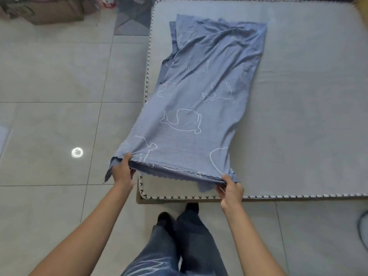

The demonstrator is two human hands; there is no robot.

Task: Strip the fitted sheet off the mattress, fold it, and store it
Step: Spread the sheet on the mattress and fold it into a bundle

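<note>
The blue fitted sheet (201,92) with white whale outlines lies folded into a long strip on the bare grey mattress (302,100). Its far end rests flat near the mattress's top left. Its near end is lifted off the mattress's near left corner. My left hand (122,171) grips the near left corner of the sheet, out past the mattress edge. My right hand (231,189) grips the near right corner, above the mattress's front edge. The near hem stretches between both hands.
Grey tiled floor (55,116) surrounds the low mattress on the left and front. A cardboard box (51,10) and a dark mat (133,18) lie at the back left. My legs and feet (179,226) stand at the mattress's front edge.
</note>
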